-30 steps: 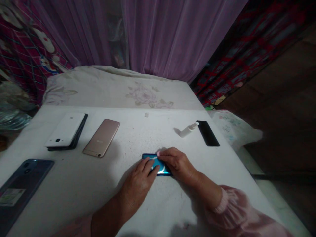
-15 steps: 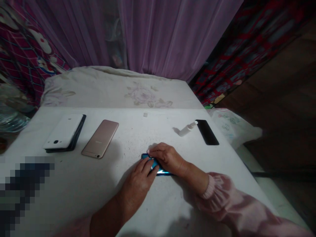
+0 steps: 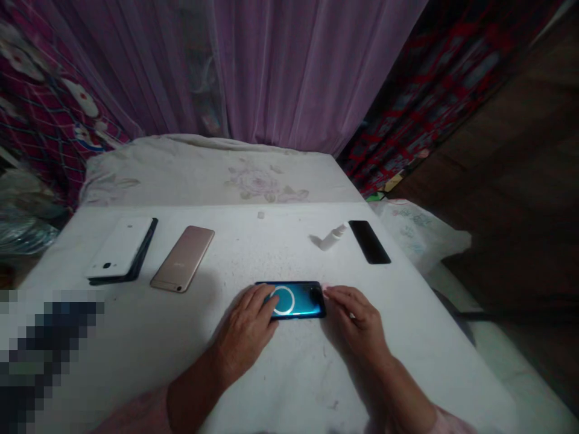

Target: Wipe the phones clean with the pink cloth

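Head view. Blue-green phone [image 3: 296,300] lies flat, long side across the bench [image 3: 226,253], near the front middle, back up, with a pale ring printed or glowing on it. Left hand [image 3: 244,328] sits on its left end, left fingers [image 3: 259,300] spread and flat over the ring, pressing rather than gripping. Right hand [image 3: 357,316] is at the right end, right fingers [image 3: 344,296] loosely curved and open, tips at the phone's corner; contact there cannot be told. Neither hand closes around the phone.

State of things: both hands are on or at this one phone; no hand is on anything else. Nothing on the phone appears lifted or opened.

Count, far side of the bench: one white-backed phone [image 3: 120,247] on a dark slab [image 3: 145,253]; one rose-gold phone [image 3: 182,259]; one black slab-like phone or panel [image 3: 370,242]; one white spray bottle [image 3: 332,237], on its side; one small white square piece [image 3: 261,214]. At lower left, one object [image 3: 45,355] is too pixelated to identify. Behind: bed cover [image 3: 203,175], purple curtain [image 3: 289,72].
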`<state>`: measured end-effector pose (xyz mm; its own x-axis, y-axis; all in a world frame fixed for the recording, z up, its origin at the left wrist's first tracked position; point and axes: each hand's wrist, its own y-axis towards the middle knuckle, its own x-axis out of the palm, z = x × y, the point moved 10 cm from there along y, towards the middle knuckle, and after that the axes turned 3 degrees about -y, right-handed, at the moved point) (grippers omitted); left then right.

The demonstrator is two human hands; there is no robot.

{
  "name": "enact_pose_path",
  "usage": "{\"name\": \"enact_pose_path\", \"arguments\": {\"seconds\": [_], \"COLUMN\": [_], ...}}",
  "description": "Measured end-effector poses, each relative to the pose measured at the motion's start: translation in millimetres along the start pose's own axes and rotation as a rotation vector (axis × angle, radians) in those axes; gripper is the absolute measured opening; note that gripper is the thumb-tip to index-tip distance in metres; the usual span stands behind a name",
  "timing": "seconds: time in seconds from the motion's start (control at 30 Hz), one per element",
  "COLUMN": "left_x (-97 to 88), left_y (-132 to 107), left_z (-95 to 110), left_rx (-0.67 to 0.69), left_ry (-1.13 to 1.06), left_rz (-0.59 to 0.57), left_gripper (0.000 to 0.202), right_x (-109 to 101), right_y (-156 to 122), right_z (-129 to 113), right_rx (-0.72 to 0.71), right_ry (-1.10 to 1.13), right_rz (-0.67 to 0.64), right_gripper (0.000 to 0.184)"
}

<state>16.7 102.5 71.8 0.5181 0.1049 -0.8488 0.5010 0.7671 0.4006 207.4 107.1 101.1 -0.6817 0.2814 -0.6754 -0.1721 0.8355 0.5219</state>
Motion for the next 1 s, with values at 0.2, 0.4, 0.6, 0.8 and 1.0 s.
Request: {"name": "enact_pose_path", "arguments": {"seconds": [0.2,0.4,0.6,0.8,1.0], "left_x": [2.6,6.7,3.8,4.3,11.0], "left_y": [-9.5,-13.0,-11.5,-11.6,-10.3], "left_z": [-29.3,-42.0,-36.9,-35.4,-38.9], "left_rx": [-0.141,-0.19,-0.261,-0.283,-0.263], "left_ry": [-0.01,-0.092,-0.098,-0.087,-0.151], "left_rz": [-0.032,-0.045,0.047,0.043,-0.064], "left_gripper": [0.071,0.068,0.078,0.094,0.103], "right_x": [25.7,40.4,73.3,75.2,76.3], "right_y": [-5.6,-9.9,-5.3,-6.3,13.8], "right_z": [-7.8,-8.4,-45.0,-57.9,-48.4], "right_rx": [-0.05,-0.077,-0.162,-0.251,-0.2], "right_ry": [-0.118,-0.199,-0.143,-0.102,-0.146], "right_rz": [0.044,0.061,-0.018,-0.062,-0.023], "right_gripper": [0.028,0.029,0.034,0.035,0.028]}}
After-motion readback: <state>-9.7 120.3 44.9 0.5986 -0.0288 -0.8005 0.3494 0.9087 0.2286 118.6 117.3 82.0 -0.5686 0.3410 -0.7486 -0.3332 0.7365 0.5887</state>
